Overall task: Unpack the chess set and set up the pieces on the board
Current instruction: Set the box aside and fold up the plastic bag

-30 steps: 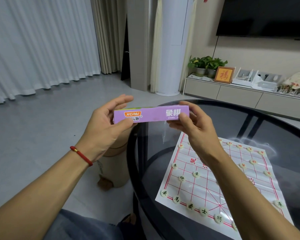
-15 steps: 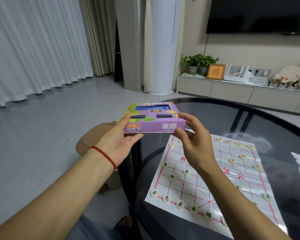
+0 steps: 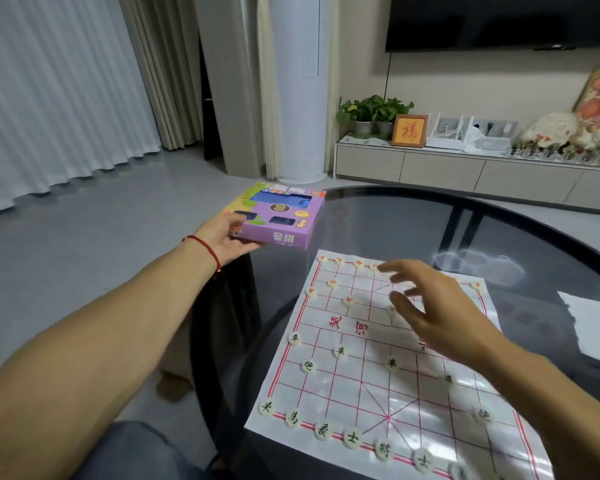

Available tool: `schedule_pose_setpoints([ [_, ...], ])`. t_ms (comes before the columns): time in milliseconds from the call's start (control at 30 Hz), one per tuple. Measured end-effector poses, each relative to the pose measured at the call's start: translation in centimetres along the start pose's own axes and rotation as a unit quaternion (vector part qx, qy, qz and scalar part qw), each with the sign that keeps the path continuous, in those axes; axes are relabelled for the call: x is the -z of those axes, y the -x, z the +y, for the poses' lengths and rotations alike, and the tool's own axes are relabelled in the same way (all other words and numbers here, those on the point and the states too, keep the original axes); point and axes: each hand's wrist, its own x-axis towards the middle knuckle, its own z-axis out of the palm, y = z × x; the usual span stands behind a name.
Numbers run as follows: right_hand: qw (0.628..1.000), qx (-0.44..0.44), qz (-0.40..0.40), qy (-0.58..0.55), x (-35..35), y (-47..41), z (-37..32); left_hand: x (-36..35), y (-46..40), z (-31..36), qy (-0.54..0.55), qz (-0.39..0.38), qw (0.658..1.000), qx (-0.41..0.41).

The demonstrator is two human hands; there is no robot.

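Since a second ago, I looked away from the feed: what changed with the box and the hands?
The right hand let go of the purple box and moved down over the board, fingers spread. The left hand alone now holds the box and has carried it out to the left, at the table edge, its top face turned up. The pieces stay in place on the board.

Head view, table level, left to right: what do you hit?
left hand → purple box → chess board sheet → right hand → white paper at the right edge.
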Motion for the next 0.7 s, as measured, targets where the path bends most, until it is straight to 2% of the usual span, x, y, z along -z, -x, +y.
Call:
schedule_pose_setpoints([
  [200, 0.999, -0.028, 0.010, 0.021, 1.5, 0.3, 2.7, 0.0, -4.9, -0.9, -0.048, 0.016, 0.999, 0.007],
  [333, 0.999, -0.009, 0.000, 0.045, 1.3, 0.1, 3.4, 1.4, -8.7, -1.4, -0.129, 0.096, 0.986, -0.038],
  [467, 0.999, -0.016, 0.000, 0.052, 1.4, 0.4, 4.4, 0.6, -9.7, -1.6, -0.212, 0.130, 0.967, -0.063],
  [700, 0.996, -0.019, -0.006, 0.084, 1.9, 1.4, 4.5, -0.5, -11.4, -0.8, -0.278, 0.158, 0.948, 0.003],
])
